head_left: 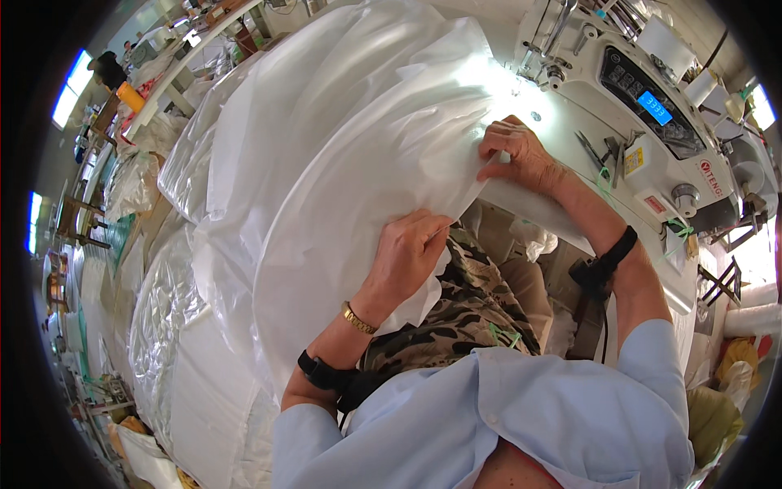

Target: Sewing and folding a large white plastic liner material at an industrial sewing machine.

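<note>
A large sheet of thin white fabric (342,179) spreads over the table and falls over my lap. My left hand (410,251) is closed on the fabric's near edge, its fingertips pinching a fold. Farther right, my right hand (521,155) grips the same edge between a curled thumb and fingers. That edge runs taut between the two hands. Just beyond my right hand, the fabric lies beside the lit needle area of a white sewing machine (668,151). Glare there hides where the fabric meets the needle.
Thread snips (588,151) and another small dark tool lie on the machine bed, right of my right hand. White thread cones (666,45) stand behind the machine's lit panel. Clear plastic sheeting (167,326) and piled material lie at the left.
</note>
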Available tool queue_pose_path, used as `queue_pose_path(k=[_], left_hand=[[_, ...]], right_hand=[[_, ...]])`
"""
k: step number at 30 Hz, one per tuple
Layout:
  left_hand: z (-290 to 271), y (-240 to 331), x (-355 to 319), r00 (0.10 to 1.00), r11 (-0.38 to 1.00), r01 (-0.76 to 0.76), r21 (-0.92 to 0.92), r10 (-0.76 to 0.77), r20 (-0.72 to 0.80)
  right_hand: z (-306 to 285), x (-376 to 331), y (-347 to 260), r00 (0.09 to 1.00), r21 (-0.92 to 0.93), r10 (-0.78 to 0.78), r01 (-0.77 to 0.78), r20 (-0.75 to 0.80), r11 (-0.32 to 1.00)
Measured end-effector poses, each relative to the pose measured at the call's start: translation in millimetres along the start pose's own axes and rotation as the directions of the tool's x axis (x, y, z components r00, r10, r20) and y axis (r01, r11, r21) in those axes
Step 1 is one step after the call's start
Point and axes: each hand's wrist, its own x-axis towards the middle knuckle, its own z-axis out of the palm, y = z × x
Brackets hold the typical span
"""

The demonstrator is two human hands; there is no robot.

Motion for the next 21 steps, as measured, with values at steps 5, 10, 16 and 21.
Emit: queue_pose_path(k=[5, 10, 16, 21], left_hand=[[-0.3, -2.6, -2.9, 0.999, 0.998, -0.008, 0.062, 0.005, 0.049], [6.7, -3.2, 1.6, 0.957, 0.92, -0.278, 0.275, 0.242, 0.157], [12.1, -0.6, 12.6, 0.888, 0.818, -0.446, 0.363, 0.352, 0.297], [17.1, -5.5, 22.6, 0.841, 0.762, -0.53, 0.373, 0.412, 0.351]], right_hand=[[-9.3, 3.0, 23.0, 0.998, -0.061, 0.049, -0.047, 0.026, 0.997], [-12.0, 3.6, 40.9, 0.993, -0.194, 0.064, -0.081, -0.095, 0.978], [0.8, -5.6, 14.8, 0.947, -0.403, 0.247, -0.312, -0.204, 0.86], [5.8, -20.6, 0.9, 0.908, -0.393, 0.329, -0.41, -0.259, 0.823]])
